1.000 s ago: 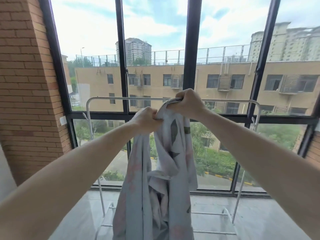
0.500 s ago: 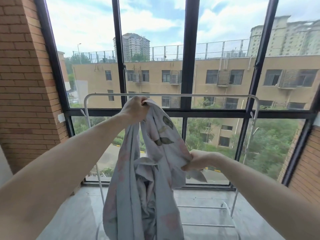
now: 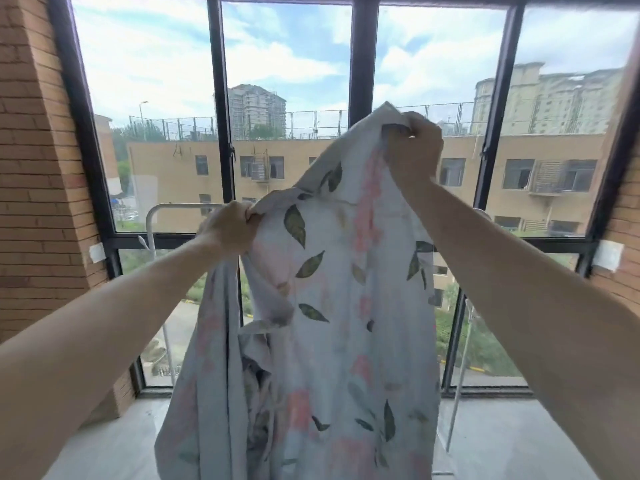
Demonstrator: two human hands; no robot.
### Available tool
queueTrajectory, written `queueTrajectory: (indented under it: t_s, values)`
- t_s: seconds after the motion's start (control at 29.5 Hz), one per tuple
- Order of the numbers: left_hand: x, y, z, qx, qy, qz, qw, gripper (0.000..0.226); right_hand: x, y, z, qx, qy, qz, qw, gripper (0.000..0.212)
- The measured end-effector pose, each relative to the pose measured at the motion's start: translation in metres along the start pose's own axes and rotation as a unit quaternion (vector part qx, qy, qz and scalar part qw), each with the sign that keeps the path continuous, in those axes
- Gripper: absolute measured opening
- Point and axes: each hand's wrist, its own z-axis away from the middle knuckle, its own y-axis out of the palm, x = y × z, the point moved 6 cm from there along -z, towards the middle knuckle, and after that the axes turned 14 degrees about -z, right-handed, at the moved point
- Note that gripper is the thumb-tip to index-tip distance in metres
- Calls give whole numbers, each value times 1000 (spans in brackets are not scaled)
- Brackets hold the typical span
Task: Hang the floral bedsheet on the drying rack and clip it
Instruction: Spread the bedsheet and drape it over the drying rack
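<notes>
the floral bedsheet (image 3: 332, 306) is held up in front of the drying rack (image 3: 156, 216), between the person and the window (image 3: 287, 81). its upper edge is gripped by both hands. the left hand (image 3: 230, 230) is closed in a fist round a bunched part of the edge, level with the rack's top bar and just in front of it. the right hand (image 3: 414, 143) is raised well above the rack, with the fingers curled round a corner of the cloth. between the two hands the edge is stretched on a slant, lower at the left. from there the sheet hangs down in loose folds, with green leaves and pink blooms on pale fabric, and most of the rack is hidden behind it. only the rack's rounded left corner, a stretch of the top bar and a thin upright at the right of the sheet can be seen. whether the cloth touches the bar cannot be told, perhaps it is just clear of it. brick walls (image 3: 38, 168) stand on either side of the window, and a pale tiled floor (image 3: 502, 445) lies below the rack.
</notes>
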Motion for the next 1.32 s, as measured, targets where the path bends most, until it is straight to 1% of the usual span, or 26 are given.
queueTrajectory:
  t_s: [0.03, 0.07, 0.14, 0.17, 0.24, 0.27, 0.31, 0.34, 0.41, 0.44, 0.48, 0.54, 0.61, 0.65, 0.68, 0.81, 0.88, 0.95, 1.02, 1.09, 1.12, 1.15, 1.19, 1.26, 1.29, 1.32]
  values:
    - [5, -6, -3, -1, -8, -1, 1000, 39, -5, -1, 0, 43, -4, 83, 996, 29]
    - [12, -12, -5, -2, -16, -6, 1000, 39, -16, -8, 1, 85, 24, 146, 985, 28]
    - [28, -24, -4, -6, -24, -18, 1000, 37, -47, -38, -4, 112, 79, 248, 959, 27]
    - [30, -29, -4, -9, -17, -21, 1000, 35, -50, -49, -9, 93, 78, 256, 959, 27]
    - [23, -33, -4, -14, 9, -19, 1000, 33, -43, -56, -17, 22, 55, 178, 982, 19]
    - [17, -35, -6, -18, 17, -20, 999, 34, -35, -52, -17, -5, 35, 158, 987, 23]
    - [14, -37, -6, -23, 16, -21, 999, 35, -33, -45, -16, 8, 14, 172, 985, 28]
    - [13, -39, -8, -28, 11, -21, 999, 35, -35, -35, -12, 65, -7, 217, 974, 32]
    - [22, -38, -7, -19, -5, -27, 999, 35, -54, -35, 5, 201, 0, 350, 915, 40]
    - [29, -36, -4, -11, -15, -33, 999, 35, -65, -45, 7, 228, 17, 393, 891, 41]
    - [34, -35, -1, -3, -19, -39, 999, 35, -72, -58, 7, 237, 32, 399, 885, 39]
    - [35, -29, 5, -2, -13, -50, 999, 35, -67, -68, 3, 213, 35, 317, 924, 34]
    - [29, -27, 6, -23, 0, -52, 998, 35, -49, -65, 0, 136, -7, 203, 970, 44]
    - [26, -27, 7, -33, -1, -53, 998, 36, -42, -62, 1, 115, -23, 169, 979, 45]
    - [24, -27, 6, -35, -2, -51, 998, 38, -41, -58, 3, 123, -23, 157, 980, 45]
    - [35, -15, 16, 8, -34, -60, 998, 45, -74, -68, 33, 208, 19, 192, 959, 46]
    - [36, -3, 21, 16, -31, -34, 999, 47, -97, -67, 57, 281, 64, 209, 935, 46]
    - [26, -2, 26, 12, -27, -23, 999, 47, -112, -64, 80, 358, 125, 251, 891, 34]
    - [27, 8, 29, 26, -20, -22, 999, 47, -142, -70, 106, 443, 194, 323, 813, 39]
    - [30, 8, 31, 27, -36, -37, 998, 48, -160, -81, 125, 505, 228, 425, 716, 40]
    - [31, 10, 32, 28, -36, -41, 998, 47, -167, -84, 128, 513, 228, 468, 682, 38]
    - [32, 12, 32, 30, -34, -39, 998, 46, -172, -87, 126, 507, 222, 499, 667, 37]
    - [32, 12, 33, 34, -33, -41, 998, 45, -173, -88, 120, 488, 215, 522, 665, 35]
    - [26, 12, 33, 38, -25, -44, 998, 44, -168, -90, 98, 426, 203, 554, 686, 33]
    - [25, 14, 32, 42, -21, -46, 998, 44, -164, -90, 82, 387, 222, 544, 710, 33]
    - [25, 14, 31, 44, -21, -49, 998, 44, -157, -89, 68, 344, 258, 497, 753, 31]
